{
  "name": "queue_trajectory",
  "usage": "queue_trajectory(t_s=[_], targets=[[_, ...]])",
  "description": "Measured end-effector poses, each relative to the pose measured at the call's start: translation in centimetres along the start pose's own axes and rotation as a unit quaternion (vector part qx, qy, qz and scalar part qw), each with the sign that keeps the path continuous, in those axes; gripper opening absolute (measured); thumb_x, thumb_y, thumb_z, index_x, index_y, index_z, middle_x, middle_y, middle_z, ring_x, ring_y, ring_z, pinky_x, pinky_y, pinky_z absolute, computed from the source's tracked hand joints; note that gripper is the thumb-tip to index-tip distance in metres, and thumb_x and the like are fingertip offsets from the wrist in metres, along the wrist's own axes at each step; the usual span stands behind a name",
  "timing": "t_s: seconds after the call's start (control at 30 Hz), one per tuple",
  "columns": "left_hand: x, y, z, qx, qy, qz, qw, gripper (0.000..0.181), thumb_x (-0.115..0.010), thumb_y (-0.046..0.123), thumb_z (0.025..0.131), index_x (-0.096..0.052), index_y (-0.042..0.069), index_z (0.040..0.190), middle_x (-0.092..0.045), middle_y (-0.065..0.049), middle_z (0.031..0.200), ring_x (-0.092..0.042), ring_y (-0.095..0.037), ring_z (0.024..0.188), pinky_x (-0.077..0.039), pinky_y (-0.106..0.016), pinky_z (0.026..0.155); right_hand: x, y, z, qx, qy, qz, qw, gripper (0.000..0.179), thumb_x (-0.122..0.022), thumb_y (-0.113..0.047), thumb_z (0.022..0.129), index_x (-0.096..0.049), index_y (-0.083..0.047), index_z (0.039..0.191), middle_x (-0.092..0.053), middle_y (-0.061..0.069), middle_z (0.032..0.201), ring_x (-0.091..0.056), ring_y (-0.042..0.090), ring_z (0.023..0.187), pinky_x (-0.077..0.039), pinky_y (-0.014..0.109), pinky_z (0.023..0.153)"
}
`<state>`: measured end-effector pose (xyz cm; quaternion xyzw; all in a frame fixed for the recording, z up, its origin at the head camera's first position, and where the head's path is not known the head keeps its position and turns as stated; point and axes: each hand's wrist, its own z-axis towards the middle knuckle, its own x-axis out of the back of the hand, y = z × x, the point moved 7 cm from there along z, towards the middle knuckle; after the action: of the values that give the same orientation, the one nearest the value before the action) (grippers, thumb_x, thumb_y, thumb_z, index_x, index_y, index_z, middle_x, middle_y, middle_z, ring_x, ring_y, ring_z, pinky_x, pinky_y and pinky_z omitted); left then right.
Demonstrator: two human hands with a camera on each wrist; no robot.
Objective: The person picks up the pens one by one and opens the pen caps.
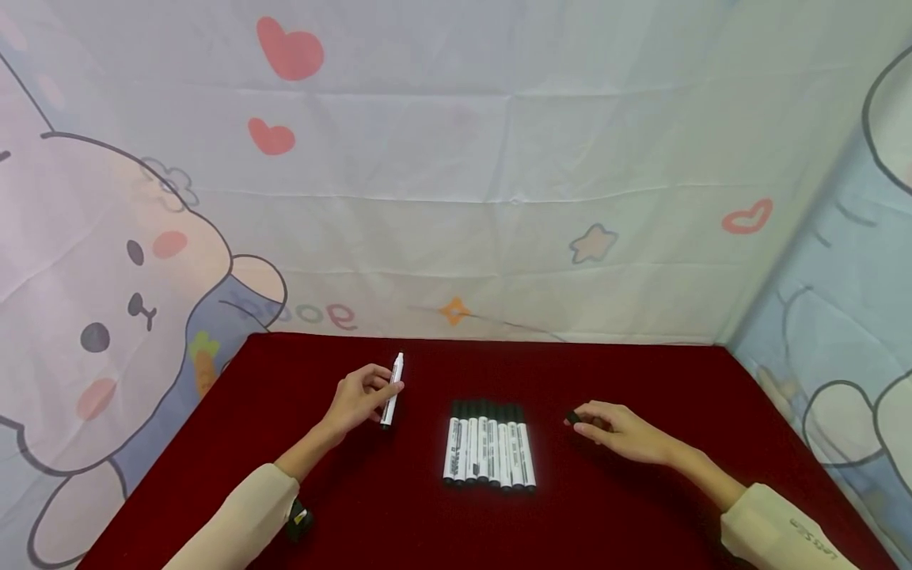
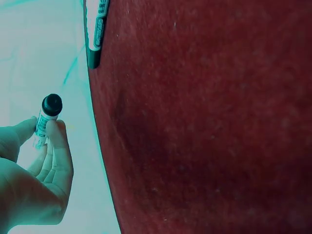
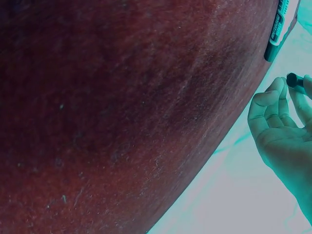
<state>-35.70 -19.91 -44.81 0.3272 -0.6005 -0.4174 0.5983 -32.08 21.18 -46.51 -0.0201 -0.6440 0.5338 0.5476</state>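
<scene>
My left hand (image 1: 359,402) pinches a white marker (image 1: 393,392) between thumb and fingers, left of the row. The marker's bare white tip points up and away, uncapped; its black bottom end (image 2: 51,105) faces the camera in the left wrist view. On the other side, my right hand (image 1: 623,431) holds a small black marker cap (image 3: 296,82) at its fingertips, with the other fingers bent. Between the hands lies a row of several capped white markers (image 1: 492,451), side by side, black caps toward the back. Neither hand touches that row.
A dark red cloth (image 1: 399,507) covers the table. Behind it hangs a pale printed curtain (image 1: 427,158) with hearts and a cartoon animal, continuing along the sides. A black device (image 1: 299,518) sits at the left sleeve's cuff.
</scene>
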Motion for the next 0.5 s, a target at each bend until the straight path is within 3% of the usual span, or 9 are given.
queue_trajectory(t_s=[0.5], targets=[[0.0,-2.4,2.5,0.025,0.037,0.012,0.9989,0.037,-0.075,0.027,0.095,-0.064,0.000,0.117,-0.070,-0.015,0.095,-0.063,-0.012,0.063,-0.058,-0.030,0.054,-0.3,-0.3,0.2,-0.006,-0.009,0.010,0.9999,0.020,-0.053,-0.013,0.107,-0.065,-0.003,0.120,-0.065,0.011,0.096,-0.055,0.003,0.078,-0.053,0.023,0.066]])
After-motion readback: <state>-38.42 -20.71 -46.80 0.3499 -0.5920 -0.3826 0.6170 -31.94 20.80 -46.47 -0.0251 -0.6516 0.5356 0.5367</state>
